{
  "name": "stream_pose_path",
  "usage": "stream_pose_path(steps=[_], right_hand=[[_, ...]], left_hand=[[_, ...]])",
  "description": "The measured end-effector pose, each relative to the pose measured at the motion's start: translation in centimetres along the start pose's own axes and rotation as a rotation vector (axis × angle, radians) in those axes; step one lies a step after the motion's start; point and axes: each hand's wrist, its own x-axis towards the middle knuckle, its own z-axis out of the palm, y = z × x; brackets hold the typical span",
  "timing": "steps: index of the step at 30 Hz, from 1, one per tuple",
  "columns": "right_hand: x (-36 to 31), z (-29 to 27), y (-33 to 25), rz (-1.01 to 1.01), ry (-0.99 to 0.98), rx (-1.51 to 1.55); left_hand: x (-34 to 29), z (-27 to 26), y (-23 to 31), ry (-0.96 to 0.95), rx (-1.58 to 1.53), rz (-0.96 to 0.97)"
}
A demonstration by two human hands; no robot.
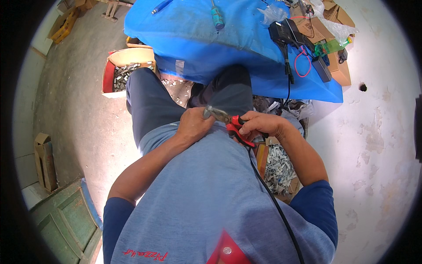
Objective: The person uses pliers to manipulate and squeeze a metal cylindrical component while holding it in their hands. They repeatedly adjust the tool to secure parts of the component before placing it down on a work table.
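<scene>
R hand (259, 124) is wrapped round the red handles of the pliers (228, 121), squeezing them. L hand (193, 125) is fisted right at the plier nose, at 9 o'clock from the R hand, w/ fingers curled as if pinching a small part there; the part itself is hidden, so can't tell what it is or whether the jaws bite on it. Hands are close together over the lap, joined only by the tool.

Outward: knees at 12 o'clock, then the blue table (228, 44). On it a screwdriver (216, 16) near 12, and black adapters (285, 33) w/ red wire toward 1 o'clock. A box (121, 70) of small metal pieces sits on the floor at 10 o'clock; another heap of pale scrap (279, 165) lies at 4 o'clock beside the R forearm. A black cable (272, 202) runs down over the shirt toward 5 o'clock.

Risks, as I judge them: L fingertips sit v. near the jaws, so a slip of the nose could pinch skin. A hard squeeze could fling a clipped bit toward the face or lap. Work is done in the air w/ no support, so the piece could twist out and drop among the scrap.
</scene>
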Motion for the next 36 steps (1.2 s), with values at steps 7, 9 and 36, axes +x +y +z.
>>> stream_pose_path(steps=[7,9,36], right_hand=[[0.7,-0.4,0.9,0.027,-0.062,0.087],[0.7,-0.2,0.9,0.034,-0.094,0.116],[4.1,3.9,3.4,-0.337,0.518,-0.568]], left_hand=[[0.1,0.0,-0.2,-0.042,0.051,0.003],[0.1,0.1,-0.4,-0.047,0.084,0.001],[0.0,-0.8,-1.5,-0.043,-0.204,-0.128]])
